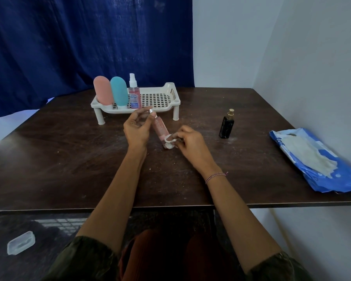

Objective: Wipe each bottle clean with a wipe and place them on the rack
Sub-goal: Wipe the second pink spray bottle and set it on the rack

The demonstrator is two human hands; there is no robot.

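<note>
View from the head camera, looking down over a dark wood-grain surface [69,159]. At centre frame a slim pink bottle [159,128] with a silver cap is held tilted, cap toward the top of the frame, base just above or on the surface; which, cannot be told. The left hand [137,128] pinches the cap end between curled fingers [152,115] and thumb. The right hand [190,142] grips a crumpled white wipe [169,141], its fingers closed round it and pressing it to the bottle's lower end.

Handling, as a judgement: the bottle looks light and rigid, with a smooth wall that is likely slippery once damp. A hold at the cap and at the base, as here, leaves the body free for wiping. For the transfer, a grip round mid-body should be steadier than one on the cap alone. The wipe is soft and limp.

Above centre stands a white perforated rack [175,102] on short legs. Its left end holds a pink squeeze bottle [103,90], a teal squeeze bottle [119,91] and a clear spray bottle [134,94], all upright; its right part appears open. A black perfume bottle [227,124] stands upright at right of centre, apart from both hands. A blue wipes pack [316,159] lies at the right edge.

The surface carries pale specks and smears. Behind it hangs a dark blue curtain [69,37], upper left; a pale wall [292,47] fills the upper right. A clear plastic lid [20,242] lies on the floor, lower left.
</note>
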